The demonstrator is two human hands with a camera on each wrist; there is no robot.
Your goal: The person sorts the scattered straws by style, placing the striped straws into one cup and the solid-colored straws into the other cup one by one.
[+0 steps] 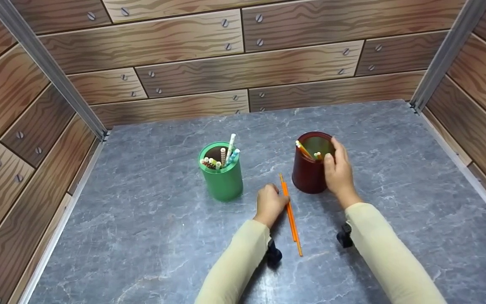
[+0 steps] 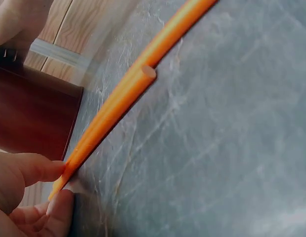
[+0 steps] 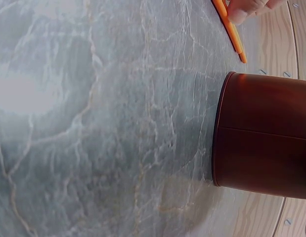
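Two orange straws (image 1: 290, 213) lie side by side on the table, their ends offset. My left hand (image 1: 270, 204) pinches them between thumb and fingers (image 2: 61, 207) near their far part. A dark red cup (image 1: 306, 173) stands upright to the right, with a few orange-yellow straws (image 1: 304, 148) leaning inside it. My right hand (image 1: 339, 175) holds this cup by its upper right side, near the rim; only a sliver of that hand shows in the right wrist view. The cup's wall (image 3: 266, 133) fills the right of that view.
A green cup (image 1: 224, 183) holding several patterned paper straws (image 1: 230, 147) stands left of the dark red one. The grey marbled table (image 1: 141, 236) is bounded by wood-patterned walls (image 1: 192, 76) at the back and sides. Metal strips (image 1: 57, 230) run along the side edges.
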